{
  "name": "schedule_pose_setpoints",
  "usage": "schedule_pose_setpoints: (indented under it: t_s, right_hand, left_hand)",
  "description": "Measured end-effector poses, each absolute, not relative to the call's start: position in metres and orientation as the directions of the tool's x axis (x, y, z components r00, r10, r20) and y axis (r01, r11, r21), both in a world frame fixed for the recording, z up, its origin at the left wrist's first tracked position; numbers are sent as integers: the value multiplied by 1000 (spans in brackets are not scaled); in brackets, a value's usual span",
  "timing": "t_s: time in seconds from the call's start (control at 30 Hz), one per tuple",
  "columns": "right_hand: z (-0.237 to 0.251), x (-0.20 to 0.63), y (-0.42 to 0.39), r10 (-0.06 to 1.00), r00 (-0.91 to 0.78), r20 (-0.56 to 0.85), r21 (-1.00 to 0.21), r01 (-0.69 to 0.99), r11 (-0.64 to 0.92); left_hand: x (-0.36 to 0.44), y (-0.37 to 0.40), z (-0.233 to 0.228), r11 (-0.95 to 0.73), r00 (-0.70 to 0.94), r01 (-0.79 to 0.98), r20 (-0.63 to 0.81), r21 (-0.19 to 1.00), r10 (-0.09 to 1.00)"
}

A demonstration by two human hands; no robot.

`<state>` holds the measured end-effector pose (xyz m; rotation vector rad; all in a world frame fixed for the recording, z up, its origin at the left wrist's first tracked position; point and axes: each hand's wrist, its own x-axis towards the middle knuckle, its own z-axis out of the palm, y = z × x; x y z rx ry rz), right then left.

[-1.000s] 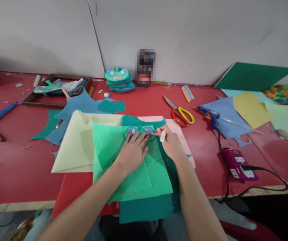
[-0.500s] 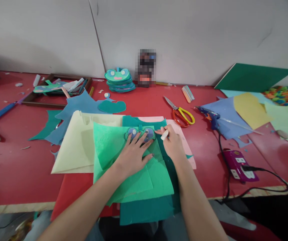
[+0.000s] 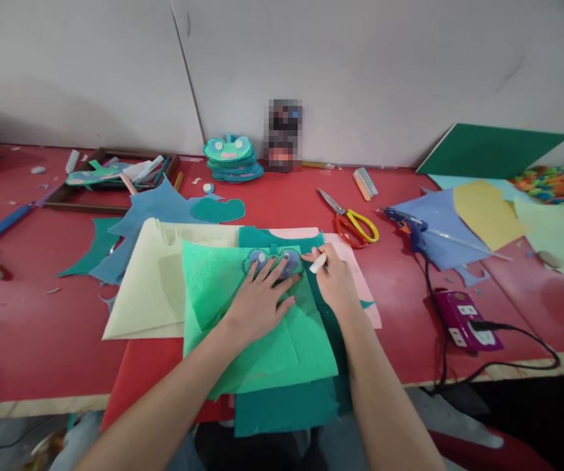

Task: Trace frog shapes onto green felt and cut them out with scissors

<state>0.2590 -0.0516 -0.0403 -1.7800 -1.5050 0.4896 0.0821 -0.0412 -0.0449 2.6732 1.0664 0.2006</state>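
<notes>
My left hand (image 3: 255,304) lies flat with fingers spread, pressing a frog-face cutout (image 3: 289,260) with purple-blue eyes onto a light green felt sheet (image 3: 262,360). My fingers cover the cutout's lower part. At the cutout's right edge, my right hand (image 3: 335,280) pinches a white marker (image 3: 318,263), its tip close to the felt. Dark teal felt (image 3: 286,413) extends below the green sheet. Cream felt (image 3: 152,281) is on the left, and pink felt (image 3: 360,291) shows beside my right hand.
Scissors (image 3: 351,220), a glue gun (image 3: 409,226) and a purple power strip (image 3: 466,320) with a black cable are on the right. Toward the wall stand stacked frog-face cutouts (image 3: 233,160) and a blurred phone (image 3: 283,136). A brown frame (image 3: 83,206) holding markers sits left, near blue felt scraps (image 3: 147,209).
The view has shifted slightly. Both hands keep nearly the same places on the green felt, and the marker has tilted a little at the cutout's right edge.
</notes>
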Motion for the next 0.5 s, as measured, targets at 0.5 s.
schedule_pose_setpoints:
  t_s: [0.5]
  right_hand:
    - [-41,258,-52,936,297,190,-690,718,-88]
  left_hand:
    - [84,-41,-44,-689,712,664,37,289,701]
